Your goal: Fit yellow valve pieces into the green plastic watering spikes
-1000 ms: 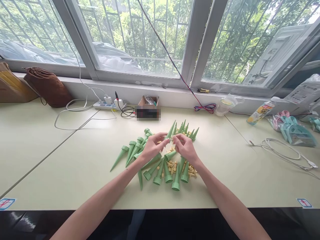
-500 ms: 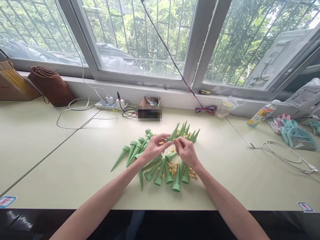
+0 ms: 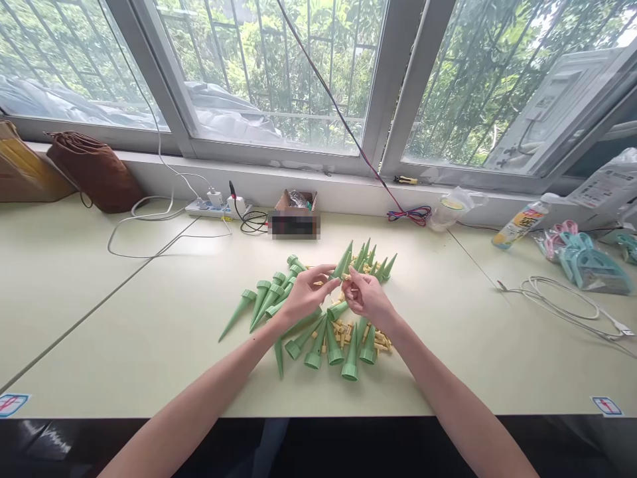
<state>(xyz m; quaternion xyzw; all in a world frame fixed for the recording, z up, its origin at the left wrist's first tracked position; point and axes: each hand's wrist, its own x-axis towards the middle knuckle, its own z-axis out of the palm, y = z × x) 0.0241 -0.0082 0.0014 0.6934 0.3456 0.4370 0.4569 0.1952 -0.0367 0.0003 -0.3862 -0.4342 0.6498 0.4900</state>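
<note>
My left hand [image 3: 304,292] is closed around the wide end of a green plant watering spike [image 3: 343,259], whose point tilts up and away. Close beside it, my right hand [image 3: 369,297] pinches a small yellow plastic piece [image 3: 347,278] between thumb and finger. Several more green spikes with ribbed caps [image 3: 242,309] lie to the left. Other spikes [image 3: 350,362] lie nearer the front edge with their wide ends toward me. Among them is a pile of yellow pieces [image 3: 382,343], partly covered by my right hand and the spikes.
Behind the spikes, a small open box [image 3: 297,200] and a power strip [image 3: 213,210] stand by the window ledge. A bottle [image 3: 520,226], bagged clips [image 3: 592,265] and a white cable [image 3: 562,305] are on the right. A brown pouch [image 3: 94,172] sits at the far left.
My right hand has turned slightly, and the yellow piece in its fingertips now shows beside the spike. The spike in my left hand has shifted a little left. The view has moved slightly.
</note>
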